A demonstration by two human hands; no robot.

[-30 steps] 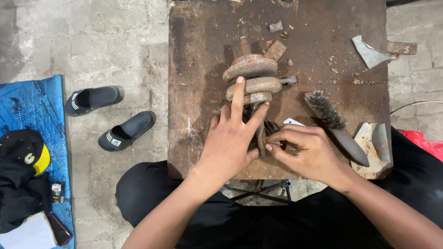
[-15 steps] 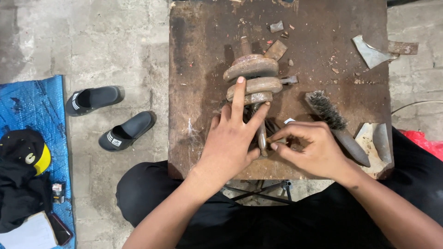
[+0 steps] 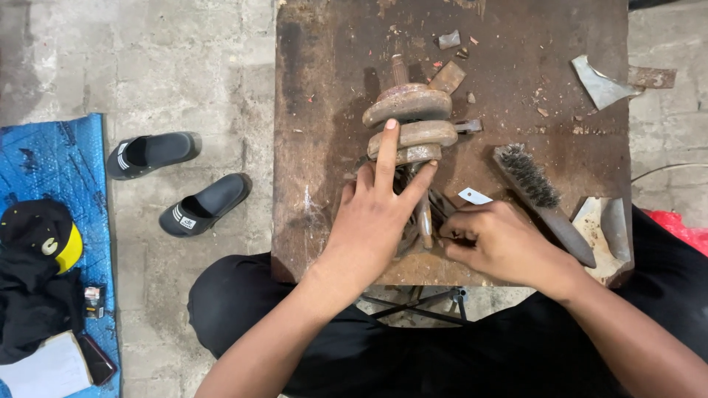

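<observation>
Your rusty brown metal counter (image 3: 332, 110) carries the rusted coil spring and strut assembly (image 3: 410, 125), lying mid-counter and still heavily rusted. Your left hand (image 3: 376, 221) lies spread on it, index finger on a coil. Your right hand (image 3: 501, 239) is curled tight near its lower end; what it grips is hidden. The wooden-handled wire brush (image 3: 542, 199) lies unused just beside that hand.

views: 1, head-worn | aim: pretty much straight down | range: close, worn wooden table (image 3: 332, 110) framed edge to edge, both forearms entering from the bottom | extras: concrete floor (image 3: 147, 59) seen left | overlap: n/a
</observation>
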